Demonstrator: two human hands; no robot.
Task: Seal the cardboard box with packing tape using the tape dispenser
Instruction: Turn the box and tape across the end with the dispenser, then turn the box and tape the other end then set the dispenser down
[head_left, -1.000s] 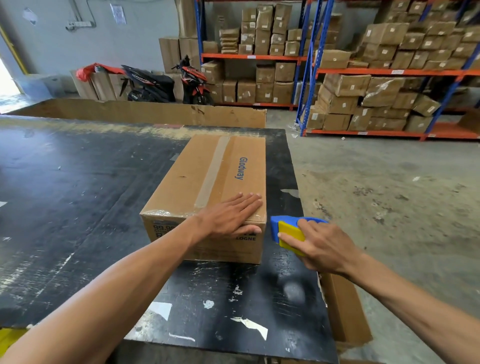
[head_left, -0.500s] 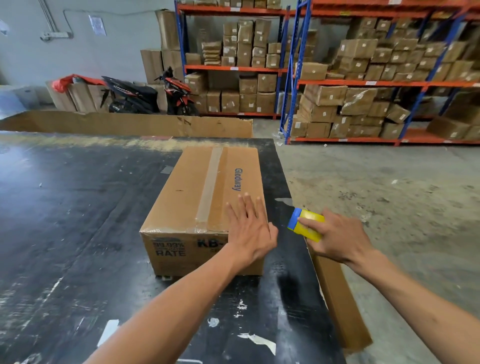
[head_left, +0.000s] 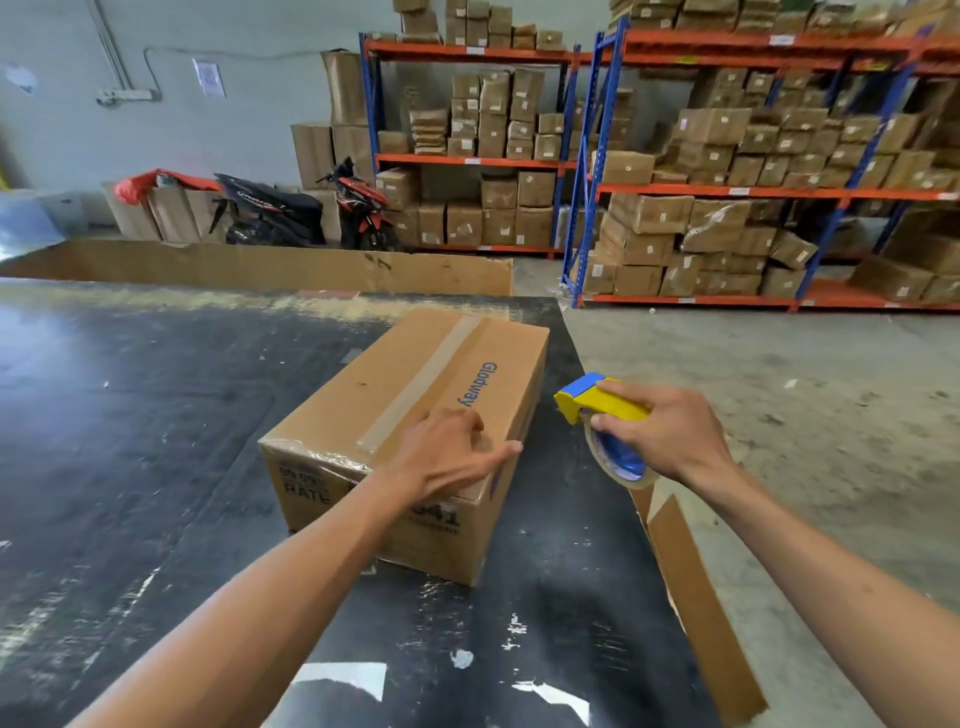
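Observation:
A brown cardboard box marked "Glodway" lies on the black table, turned at an angle. A strip of clear tape runs along its top seam. My left hand rests flat on the box's near right corner, fingers spread and pointing right. To the right of the box, held in the air above the table's right edge, is a yellow and blue tape dispenser with a roll of tape under it. My right hand grips that dispenser by its handle.
A cardboard strip leans against the table's right edge. A long cardboard sheet stands behind the table. Beyond are two parked scooters, orange and blue racks of boxes and a bare concrete floor.
The box has swung so its near end points left. My left hand slid to the near right corner. My right hand lifted the dispenser up and tilted it, showing the tape roll.

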